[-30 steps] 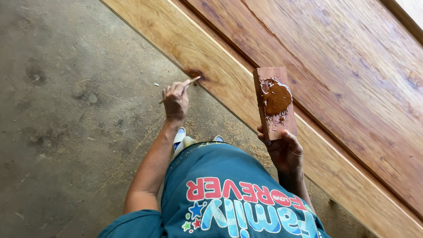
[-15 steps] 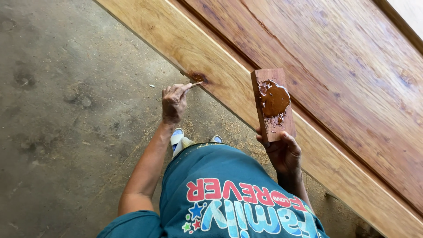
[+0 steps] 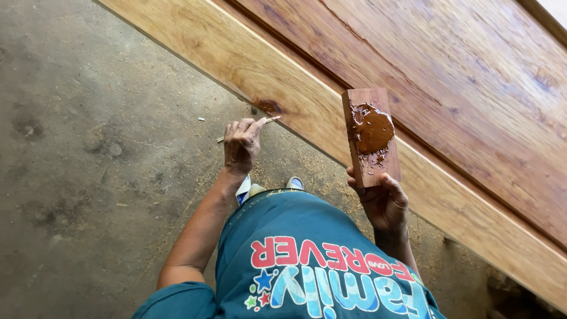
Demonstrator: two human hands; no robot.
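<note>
My left hand (image 3: 241, 145) grips a thin stick (image 3: 269, 120). Its tip points at a dark brown filled spot (image 3: 269, 107) on the edge of a pale wooden plank (image 3: 224, 59). My right hand (image 3: 384, 201) holds up a small reddish wooden block (image 3: 378, 168) by its lower end. A blob of brown putty (image 3: 372, 130) sits on the block's face. The block hovers in front of the plank, to the right of the filled spot.
A large glossy red-brown wooden panel (image 3: 443, 77) runs diagonally beyond the plank. The grey concrete floor (image 3: 88, 147) is strewn with sawdust. My teal printed shirt (image 3: 307, 266) and shoe tips (image 3: 295, 183) fill the lower middle.
My left hand with the stick has drawn back slightly from the brown spot. The block in my right hand stays where it was. The view has shifted a little.
</note>
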